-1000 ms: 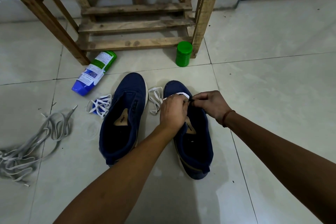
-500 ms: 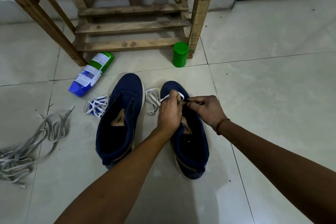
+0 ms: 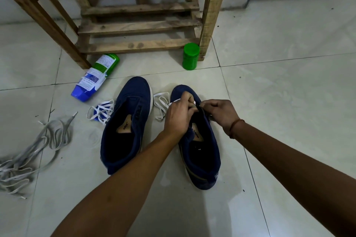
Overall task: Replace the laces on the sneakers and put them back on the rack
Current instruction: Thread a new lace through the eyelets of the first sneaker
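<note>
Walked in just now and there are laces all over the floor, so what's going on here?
A person is lacing a pair of navy sneakers on the tiled floor. The left hand and right hand both pinch a white lace at the front eyelets of the right-side sneaker. The other sneaker has no lace yet; a second white lace lies beside it. Grey laces lie loose at far left. Both sneakers sit in front of the wooden rack.

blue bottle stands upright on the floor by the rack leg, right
Not quite: the blue bottle lies on its side, not upright, on the floor by the rack leg. The head view shows it.
</note>
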